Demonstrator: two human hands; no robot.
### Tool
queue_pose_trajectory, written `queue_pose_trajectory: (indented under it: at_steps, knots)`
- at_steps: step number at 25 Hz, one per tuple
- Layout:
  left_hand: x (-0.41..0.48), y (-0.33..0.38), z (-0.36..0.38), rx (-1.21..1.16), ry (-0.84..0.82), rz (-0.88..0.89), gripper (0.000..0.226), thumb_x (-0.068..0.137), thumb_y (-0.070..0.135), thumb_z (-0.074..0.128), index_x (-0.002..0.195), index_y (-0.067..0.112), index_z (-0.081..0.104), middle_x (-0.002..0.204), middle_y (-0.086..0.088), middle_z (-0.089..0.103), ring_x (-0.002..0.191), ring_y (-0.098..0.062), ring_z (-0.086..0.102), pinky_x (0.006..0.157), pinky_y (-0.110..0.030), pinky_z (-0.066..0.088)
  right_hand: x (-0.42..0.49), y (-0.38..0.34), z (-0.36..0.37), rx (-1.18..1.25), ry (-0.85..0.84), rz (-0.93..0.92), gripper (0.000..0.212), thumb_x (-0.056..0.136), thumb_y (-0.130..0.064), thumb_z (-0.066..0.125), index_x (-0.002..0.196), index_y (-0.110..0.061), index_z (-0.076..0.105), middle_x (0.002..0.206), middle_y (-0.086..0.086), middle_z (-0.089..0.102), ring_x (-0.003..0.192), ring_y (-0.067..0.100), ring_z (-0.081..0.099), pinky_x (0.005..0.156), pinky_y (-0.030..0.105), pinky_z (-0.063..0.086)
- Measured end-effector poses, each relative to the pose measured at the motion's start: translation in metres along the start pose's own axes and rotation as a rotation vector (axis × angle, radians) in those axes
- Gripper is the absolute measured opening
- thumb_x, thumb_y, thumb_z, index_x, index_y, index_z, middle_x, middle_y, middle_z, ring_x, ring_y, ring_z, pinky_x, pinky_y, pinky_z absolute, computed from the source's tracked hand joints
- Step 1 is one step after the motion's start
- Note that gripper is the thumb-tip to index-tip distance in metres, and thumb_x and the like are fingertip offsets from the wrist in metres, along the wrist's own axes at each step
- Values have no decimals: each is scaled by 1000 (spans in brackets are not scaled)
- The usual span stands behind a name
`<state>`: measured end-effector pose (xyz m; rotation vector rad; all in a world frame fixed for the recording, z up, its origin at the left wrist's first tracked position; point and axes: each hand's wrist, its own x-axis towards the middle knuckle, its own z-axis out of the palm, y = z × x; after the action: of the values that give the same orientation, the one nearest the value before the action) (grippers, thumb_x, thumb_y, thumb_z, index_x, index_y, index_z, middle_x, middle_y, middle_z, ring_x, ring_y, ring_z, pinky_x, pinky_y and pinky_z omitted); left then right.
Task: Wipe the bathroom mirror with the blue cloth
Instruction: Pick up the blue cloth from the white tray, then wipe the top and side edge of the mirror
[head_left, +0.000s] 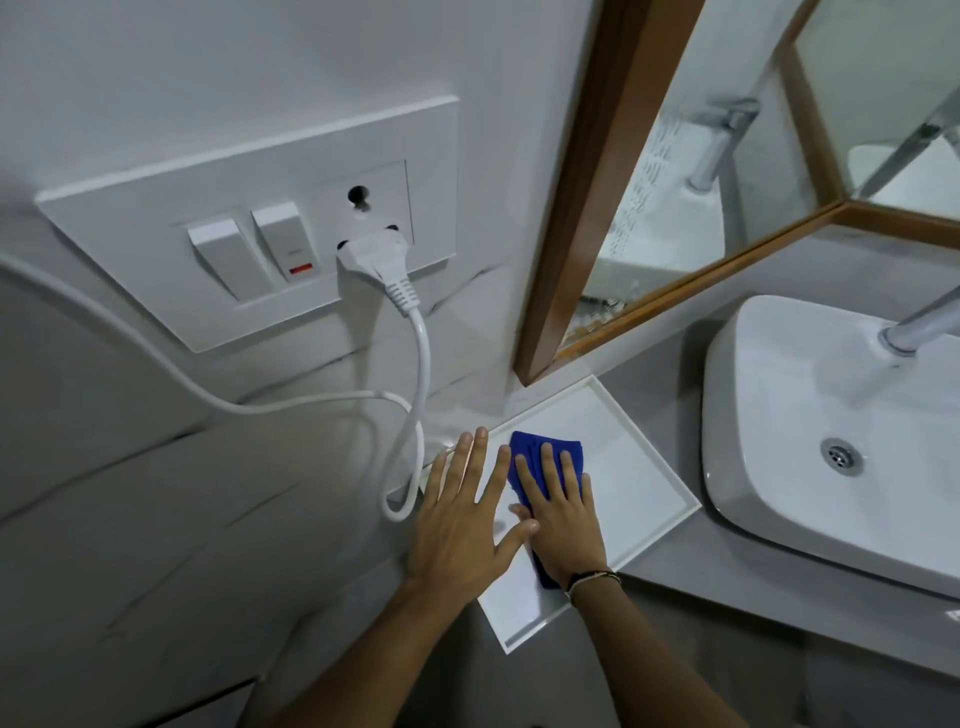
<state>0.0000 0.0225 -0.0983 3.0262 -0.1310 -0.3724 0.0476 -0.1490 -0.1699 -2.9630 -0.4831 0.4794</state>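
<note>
The blue cloth (530, 453) lies folded on a white tray (639, 483) on the grey counter. My right hand (563, 514) rests flat on top of the cloth, fingers spread, covering most of it. Beside it to the left, my left hand (462, 514) lies flat and open on the tray's left edge, its thumb touching my right hand. The mirror (727, 171) with a brown wooden frame hangs on the wall above and to the right of the tray, reflecting a tap.
A white switch plate (249, 223) sits on the wall at left, with a white plug (379, 260) and cable (421, 364) looping down beside the tray. A white basin (810, 431) with a chrome tap (919, 322) stands to the right.
</note>
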Motion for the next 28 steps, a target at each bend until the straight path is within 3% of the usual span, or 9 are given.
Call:
queue_pose_trajectory:
  at_steps: [4,7,9,13,15,19,22,25,28]
  knots:
    - [-2,1,-3,-12,46,-2,101,97,92,2,165,31,-41,181,-6,-39,170,-30,-31,143,-55,-5,-9,0,-19,57,-27,9,70,119,-28,49,178,-26,13,188,5,5,175,33,10,140,45,19]
    - [1,11,-32,-46,142,31,102,100,91,14,169,32,-33,179,-3,-39,167,-27,-34,142,-52,-11,-30,-5,-64,199,-59,40,63,120,-33,46,177,-31,19,186,3,20,166,29,38,133,42,39]
    - [1,23,-61,-45,203,87,104,104,89,22,171,30,-30,181,-3,-38,168,-26,-34,143,-51,-10,-55,-9,-100,297,-8,83,60,120,-35,43,176,-34,23,184,-1,27,161,25,46,132,40,39]
    - [6,51,-154,-60,608,236,94,113,77,34,184,19,14,192,-10,-2,178,-30,0,138,-52,14,-80,-3,-195,278,441,42,84,101,2,64,174,-27,34,182,-8,27,153,23,59,113,37,57]
    - [11,65,-230,-62,806,313,90,114,75,36,182,17,27,191,-12,9,178,-29,7,141,-50,15,-82,3,-265,310,684,12,83,94,15,67,168,-16,47,177,-2,38,152,26,61,104,40,64]
    - [12,85,-424,64,1069,279,90,114,75,29,180,15,27,189,-14,15,177,-29,5,144,-50,11,-89,2,-427,301,1069,-31,89,82,34,60,163,-2,52,170,7,50,153,31,58,118,43,55]
    - [-7,88,-547,161,1228,232,94,113,77,35,181,13,24,190,-15,10,176,-31,5,144,-49,0,-105,-11,-530,293,1282,-97,97,73,39,60,161,0,53,167,15,55,148,35,62,116,45,57]
    - [-22,89,-631,221,1370,186,99,111,80,31,182,12,21,190,-16,8,177,-33,8,143,-50,-7,-115,-14,-607,254,1427,-198,89,78,38,62,160,4,53,163,21,57,147,41,62,111,58,60]
    - [-33,86,-692,260,1471,123,98,112,80,17,182,12,20,190,-17,9,177,-35,10,142,-55,1,-124,-16,-673,228,1572,-277,81,83,38,61,157,6,54,159,24,61,143,44,66,107,60,63]
